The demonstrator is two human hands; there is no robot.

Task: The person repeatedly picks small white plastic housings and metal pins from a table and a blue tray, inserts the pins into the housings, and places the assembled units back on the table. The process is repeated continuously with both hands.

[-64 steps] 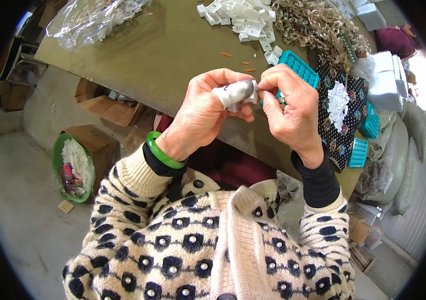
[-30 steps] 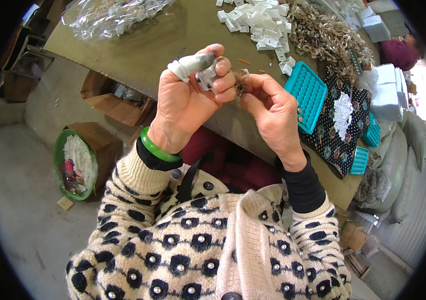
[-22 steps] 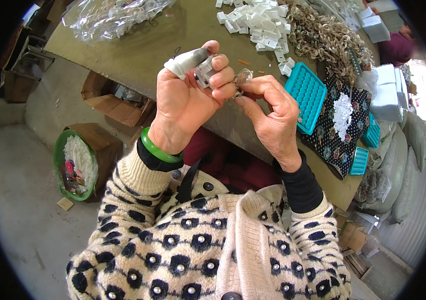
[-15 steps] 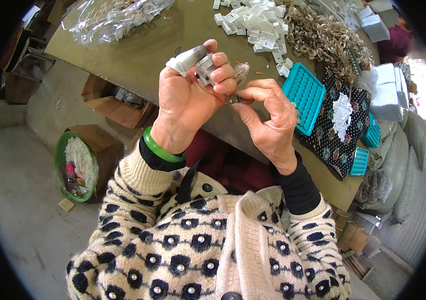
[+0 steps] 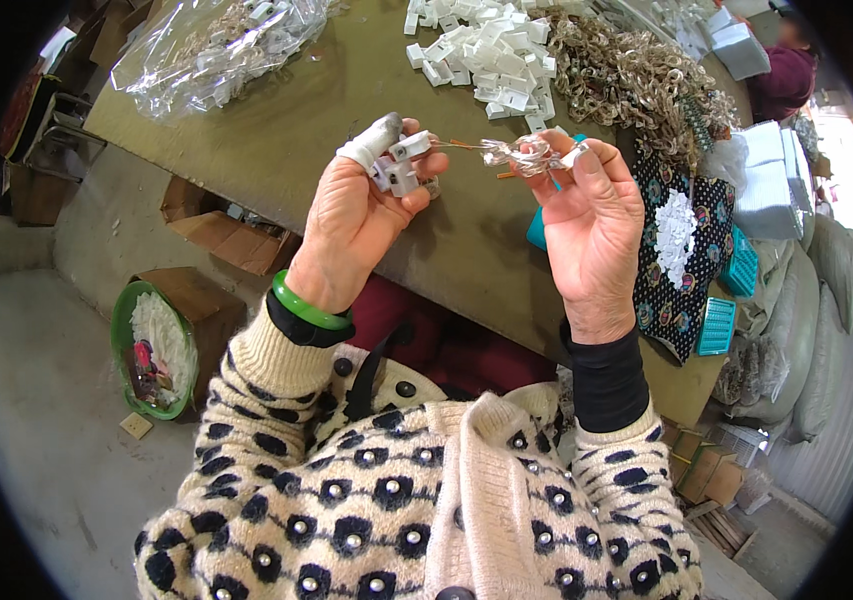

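Observation:
My left hand point(image 5: 344, 220), its thumb wrapped in a whitish cover with a grey tip, is closed on a few small white plastic housings point(image 5: 398, 178). A green bangle point(image 5: 308, 304) circles that wrist. To the right, my right hand point(image 5: 598, 225) pinches a coiled bundle of clear wire point(image 5: 518, 156) above the table. Thin copper-coloured ends of the wire reach across to the housing at my left fingertips. Whether they go into it is too small to tell. A small white piece shows at my right fingertips.
White housings point(image 5: 491, 60) are heaped on the table point(image 5: 366, 70), beside a pile of clear wire coils point(image 5: 636, 85). A teal tray point(image 5: 536, 232) is mostly behind my right hand. White bits point(image 5: 675, 235) lie on a dark patterned cloth point(image 5: 661, 315). A plastic bag point(image 5: 216, 60) sits far left.
My hands have moved apart, the right one rightward and turned palm-up. The wire bundle, earlier bunched by my left fingers, is now in my right hand and stretched between both.

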